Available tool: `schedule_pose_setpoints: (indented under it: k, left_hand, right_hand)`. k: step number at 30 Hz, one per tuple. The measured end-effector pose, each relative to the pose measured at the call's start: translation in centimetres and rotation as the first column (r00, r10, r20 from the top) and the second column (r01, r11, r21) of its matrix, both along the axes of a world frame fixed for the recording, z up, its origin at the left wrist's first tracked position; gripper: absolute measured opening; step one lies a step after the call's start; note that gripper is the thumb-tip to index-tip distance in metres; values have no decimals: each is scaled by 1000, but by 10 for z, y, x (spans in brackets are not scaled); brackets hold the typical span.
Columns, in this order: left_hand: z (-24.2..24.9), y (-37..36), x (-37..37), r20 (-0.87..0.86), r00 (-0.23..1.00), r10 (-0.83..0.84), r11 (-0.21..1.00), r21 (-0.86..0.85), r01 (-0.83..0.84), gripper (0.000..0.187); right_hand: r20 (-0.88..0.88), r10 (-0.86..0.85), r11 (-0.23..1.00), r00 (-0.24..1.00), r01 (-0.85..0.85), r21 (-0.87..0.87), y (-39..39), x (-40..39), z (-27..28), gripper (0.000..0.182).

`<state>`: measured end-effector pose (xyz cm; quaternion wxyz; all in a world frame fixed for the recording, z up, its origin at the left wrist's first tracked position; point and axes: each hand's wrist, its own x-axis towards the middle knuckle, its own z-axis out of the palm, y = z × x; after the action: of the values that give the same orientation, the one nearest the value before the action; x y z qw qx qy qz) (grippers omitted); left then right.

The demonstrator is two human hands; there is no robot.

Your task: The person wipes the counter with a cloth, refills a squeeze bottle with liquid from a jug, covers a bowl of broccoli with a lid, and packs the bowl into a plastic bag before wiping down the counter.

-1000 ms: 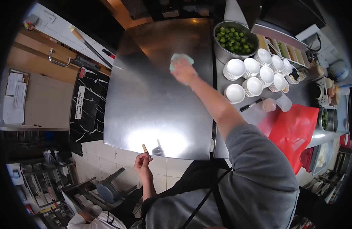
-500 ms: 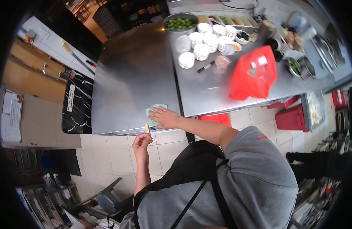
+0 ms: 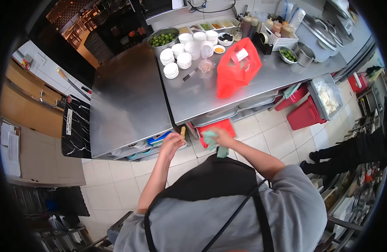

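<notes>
Near the front edge of the steel table, my left hand (image 3: 171,145) is closed, pinching a small yellowish block-like piece (image 3: 183,132) whose kind I cannot make out. To its right, my right hand (image 3: 223,138) grips a pale green cloth (image 3: 210,139) that hangs loosely in the air, clear of the tabletop. Both hands are in front of the counter, over the floor and a low red container (image 3: 227,126). The right fingers are slightly smeared by motion.
On the right counter (image 3: 193,98) stand stacks of white bowls (image 3: 171,70), a pot of green limes (image 3: 162,40), a marker (image 3: 189,75) and a red plastic bag (image 3: 237,69). Red bins (image 3: 304,113) are on the tiled floor. A person's dark-clad legs (image 3: 344,155) show at right.
My right hand has lifted the green cloth off the left steel table and carried it right. My left hand has moved up and right with the small piece. The view has turned right.
</notes>
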<state>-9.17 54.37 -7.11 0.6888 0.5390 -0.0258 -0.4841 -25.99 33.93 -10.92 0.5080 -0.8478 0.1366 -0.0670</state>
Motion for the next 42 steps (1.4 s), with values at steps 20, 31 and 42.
schedule_pose_setpoints:
  k: [20, 31, 42]
  left_hand:
    - [105, -314, 29, 945, 269, 184, 970, -130, -207, 13]
    - [44, -396, -29, 867, -272, -417, 908, 411, -80, 12]
    - [44, -272, -40, 862, -107, -495, 851, 456, -261, 18]
  right_hand:
    - [172, -632, 461, 756, 545, -701, -390, -10, 74, 43]
    - [73, -151, 975, 986, 161, -150, -404, 83, 25, 33]
    - [-20, 34, 878, 999, -20, 478, -292, 94, 12, 39]
